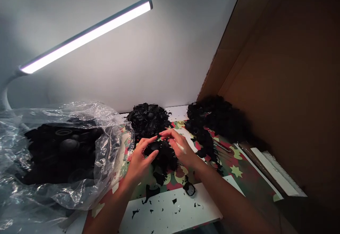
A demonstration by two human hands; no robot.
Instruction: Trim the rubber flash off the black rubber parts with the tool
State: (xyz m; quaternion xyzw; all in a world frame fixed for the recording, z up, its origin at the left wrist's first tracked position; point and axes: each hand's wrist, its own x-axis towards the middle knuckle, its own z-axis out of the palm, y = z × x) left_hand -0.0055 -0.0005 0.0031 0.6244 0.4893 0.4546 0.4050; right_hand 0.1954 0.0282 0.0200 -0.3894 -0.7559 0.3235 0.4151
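Head view, left hand (140, 156) with thumb and forefinger apart beside black scraps (166, 158), right hand (184, 153) grasping a slim white stick (181, 148), plastic bag (107, 156) at left.

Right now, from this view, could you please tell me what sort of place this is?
Likely a makeshift workstation for handling small black parts: a bar lamp shines over it, a clear plastic bag holds black pieces, and a heap of black scraps is piled at the back.
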